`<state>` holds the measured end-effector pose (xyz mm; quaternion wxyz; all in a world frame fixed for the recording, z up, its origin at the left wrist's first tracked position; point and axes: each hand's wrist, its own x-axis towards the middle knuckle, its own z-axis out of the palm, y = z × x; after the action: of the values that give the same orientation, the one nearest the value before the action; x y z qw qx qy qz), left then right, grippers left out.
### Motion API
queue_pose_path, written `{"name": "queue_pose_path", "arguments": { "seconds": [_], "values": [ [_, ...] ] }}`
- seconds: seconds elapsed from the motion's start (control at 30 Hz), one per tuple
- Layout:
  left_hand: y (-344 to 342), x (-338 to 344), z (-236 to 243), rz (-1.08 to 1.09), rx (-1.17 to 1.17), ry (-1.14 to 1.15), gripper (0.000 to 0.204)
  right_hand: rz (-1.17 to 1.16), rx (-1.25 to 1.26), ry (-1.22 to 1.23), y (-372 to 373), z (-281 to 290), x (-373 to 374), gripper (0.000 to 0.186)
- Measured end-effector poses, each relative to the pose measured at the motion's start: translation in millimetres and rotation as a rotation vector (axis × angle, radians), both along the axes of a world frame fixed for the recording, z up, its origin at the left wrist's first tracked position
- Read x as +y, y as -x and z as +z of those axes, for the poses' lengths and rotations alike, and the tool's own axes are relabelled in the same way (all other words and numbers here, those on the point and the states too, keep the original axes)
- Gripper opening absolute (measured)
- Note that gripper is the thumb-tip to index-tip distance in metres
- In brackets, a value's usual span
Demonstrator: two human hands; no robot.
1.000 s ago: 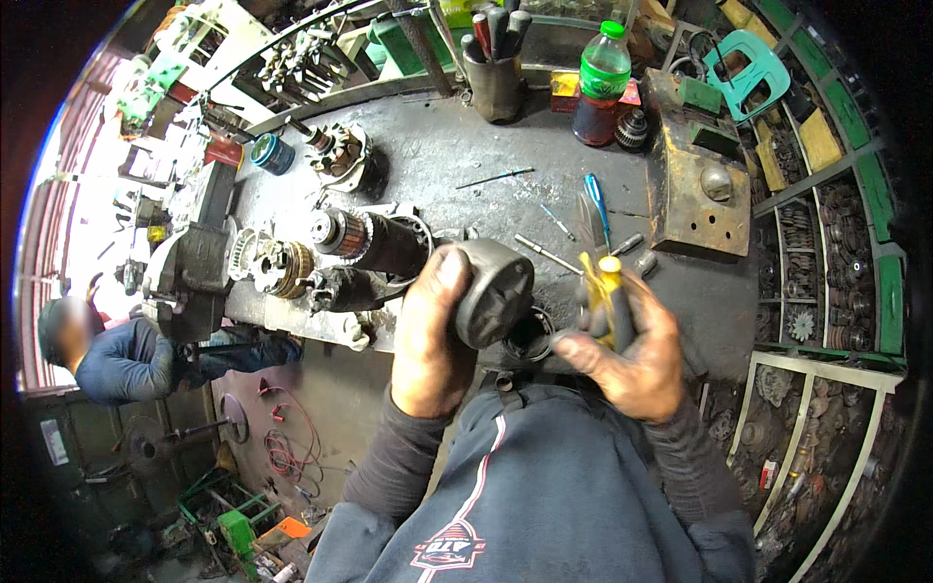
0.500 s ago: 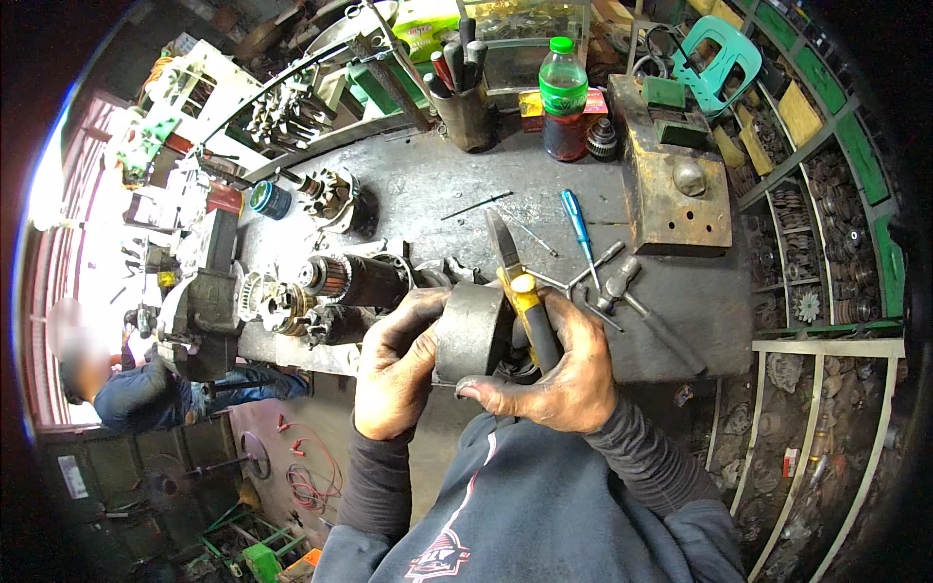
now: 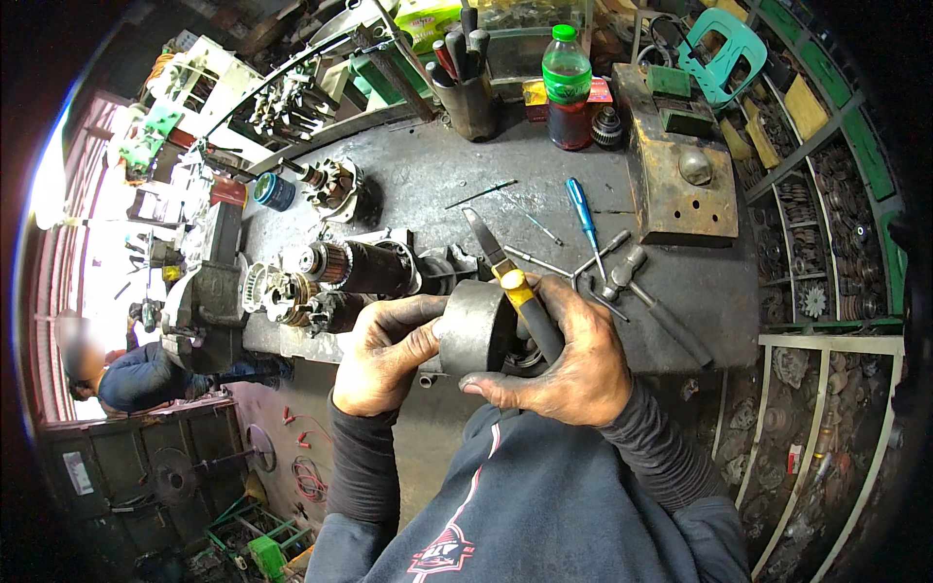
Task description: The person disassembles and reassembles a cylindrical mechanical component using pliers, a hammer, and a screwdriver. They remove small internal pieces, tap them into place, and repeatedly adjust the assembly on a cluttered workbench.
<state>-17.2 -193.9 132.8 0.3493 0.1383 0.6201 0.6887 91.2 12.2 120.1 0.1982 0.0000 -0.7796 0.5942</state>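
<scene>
In front of my chest, at the bench's near edge, I hold a short, dark metal cylinder (image 3: 471,330), hollow, with parts just visible inside its right end. My left hand (image 3: 381,355) is closed on its left side, thumb pressed against the wall. My right hand (image 3: 573,364) grips pliers (image 3: 530,309) with yellow-and-black handles, their pointed metal jaws tilted up and to the left. The same hand's thumb reaches under the cylinder's right edge. Exactly what the pliers touch inside is hidden by my fingers.
On the bench (image 3: 418,165) lie a hammer (image 3: 661,311), a blue screwdriver (image 3: 583,214) and a three-armed wrench (image 3: 573,270). An armature (image 3: 364,267) and other motor parts are at left. A bottle (image 3: 567,92) stands at the back. Another person (image 3: 146,379) is far left.
The pliers' jaws have tipped further to the left. My left hand and forearm have shifted slightly left, while the cylinder stays between both hands. The view has shifted a little.
</scene>
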Motion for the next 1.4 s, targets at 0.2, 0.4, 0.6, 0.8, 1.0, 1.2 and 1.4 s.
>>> {"name": "queue_pose_path", "arguments": {
  "seconds": [0.2, 0.4, 0.6, 0.8, 1.0, 1.2, 1.4],
  "values": [
    [5.1, -5.2, 4.3, -0.084, -0.029, 0.004, 0.044, 0.023, -0.035, 0.056, -0.5, 1.3, -2.4, 0.088],
    [-9.4, 2.0, -19.6, -0.119, -0.129, -0.183, 0.060, 0.029, -0.023, -0.248, 2.5, 18.6, 15.0, 0.072],
    [-37.5, 36.7, -87.4, -0.031, -0.675, -0.547, 0.062, 0.198, -0.269, -0.568, 22.2, 37.3, 36.2, 0.072],
    [-45.6, 36.9, -101.0, -0.026, -0.604, -0.623, 0.048, 0.111, -0.407, -0.590, 21.4, 28.2, 39.3, 0.120],
    [-45.9, 27.3, -96.7, 0.037, -0.610, -0.606, 0.043, 0.077, -0.490, -0.232, 17.9, 8.3, 29.5, 0.120],
    [-40.6, 20.9, -95.5, 0.089, -0.629, -0.628, 0.042, 0.068, -0.479, -0.028, 17.2, -0.1, 19.4, 0.097],
    [-37.7, 15.2, -79.5, 0.112, -0.408, -0.405, 0.039, 0.018, -0.423, 0.171, 13.0, -6.0, 6.6, 0.088]
  ]
}}
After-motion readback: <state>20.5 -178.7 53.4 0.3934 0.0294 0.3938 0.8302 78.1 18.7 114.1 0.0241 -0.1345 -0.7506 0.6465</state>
